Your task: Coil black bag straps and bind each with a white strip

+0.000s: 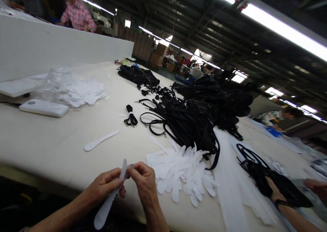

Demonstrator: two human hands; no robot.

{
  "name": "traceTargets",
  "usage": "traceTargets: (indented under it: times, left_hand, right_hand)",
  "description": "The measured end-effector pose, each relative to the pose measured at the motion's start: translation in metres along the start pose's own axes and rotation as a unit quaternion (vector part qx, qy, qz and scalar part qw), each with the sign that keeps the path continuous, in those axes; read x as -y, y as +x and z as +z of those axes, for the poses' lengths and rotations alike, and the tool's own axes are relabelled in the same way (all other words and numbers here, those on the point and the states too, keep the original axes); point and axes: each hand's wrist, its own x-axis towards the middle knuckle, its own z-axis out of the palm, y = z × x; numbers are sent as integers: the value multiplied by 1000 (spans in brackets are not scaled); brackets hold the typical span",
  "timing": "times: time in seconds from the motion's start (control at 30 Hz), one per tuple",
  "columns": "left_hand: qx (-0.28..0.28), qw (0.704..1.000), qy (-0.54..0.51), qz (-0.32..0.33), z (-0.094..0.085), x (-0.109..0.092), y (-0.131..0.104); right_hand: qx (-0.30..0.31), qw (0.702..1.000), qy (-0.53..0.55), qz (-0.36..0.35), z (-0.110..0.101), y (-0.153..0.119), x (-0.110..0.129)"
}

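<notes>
My left hand pinches a white notched strip with one wide rounded end and a wavy edge. The wide end hangs down toward me, while the narrow end points up past the fingers. At that narrow end, my right hand is closed, thumb and forefinger pressed on a pale bit of the strip. A similar loose strip lies flat ahead of my left hand. To the right of my right hand spreads a heap of white strips. Farther off rests a folded black strap bundle with a white band round it.
Black straps and black bags pile up mid-table. At left are a plastic bag of white pieces and a white power bank. Another person's hand touches a black bag at right. A white partition stands behind.
</notes>
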Motion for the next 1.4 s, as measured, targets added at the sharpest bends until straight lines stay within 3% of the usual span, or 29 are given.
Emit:
traceTargets:
  times: [0.23, 0.47, 0.57, 0.9, 1.23, 1.4]
  left_hand:
    - [-29, 1000, -1, -7, 3, -3, -1]
    - [-22, 997, -67, -25, 2, -9, -5]
    - [-19, 996, -83, -34, 0, -7, -4]
    - [2, 992, -101, -75, -1, -2, -5]
    - [-2, 994, -86, -72, -1, 2, -2]
    - [-11, 992, -96, -81, -3, 7, -1]
  right_hand:
    - [-74, 997, -31, -8, 1, 2, -12]
    - [12, 977, 208, 49, 1, -2, -21]
    - [25, 969, 241, 50, -3, -4, -20]
    - [99, 985, 142, 17, -6, -8, 0]
    - [44, 993, 105, 12, -6, -6, -5]
    - [45, 995, 81, 19, -7, -7, -4]
